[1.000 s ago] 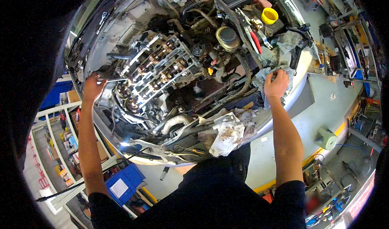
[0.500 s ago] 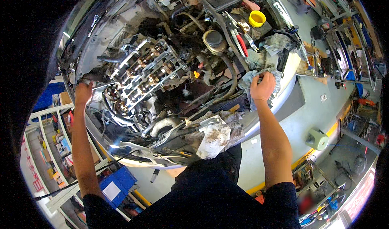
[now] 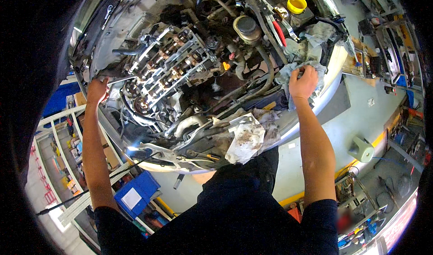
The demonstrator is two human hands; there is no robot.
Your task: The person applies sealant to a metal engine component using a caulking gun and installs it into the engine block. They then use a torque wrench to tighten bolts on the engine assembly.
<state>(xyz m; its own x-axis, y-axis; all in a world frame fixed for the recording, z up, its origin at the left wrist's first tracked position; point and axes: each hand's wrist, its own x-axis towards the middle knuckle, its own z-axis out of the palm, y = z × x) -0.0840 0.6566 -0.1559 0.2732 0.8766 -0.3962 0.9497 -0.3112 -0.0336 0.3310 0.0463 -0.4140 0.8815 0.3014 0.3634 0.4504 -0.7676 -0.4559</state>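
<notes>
My left hand is closed at the left side of the engine bay, its fingers curled round the end of a slim, shiny metal bar that looks like a wrench handle. The bar points toward the end of the open engine's cylinder head, where camshafts and a round sprocket lie exposed. On the right, my right hand presses with bent fingers into a crumpled grey striped rag at the car's front edge. Part of the rag is hidden under the palm.
Red-handled pliers and a yellow cup lie at the far right of the bay. A stained white cloth drapes over the front edge near me. A pale green stool stands on the floor to the right, and a blue box at lower left.
The whole scene has shifted rightward and slightly up in the picture. My left hand stays at the metal bar, and my right hand stays on the rag.
</notes>
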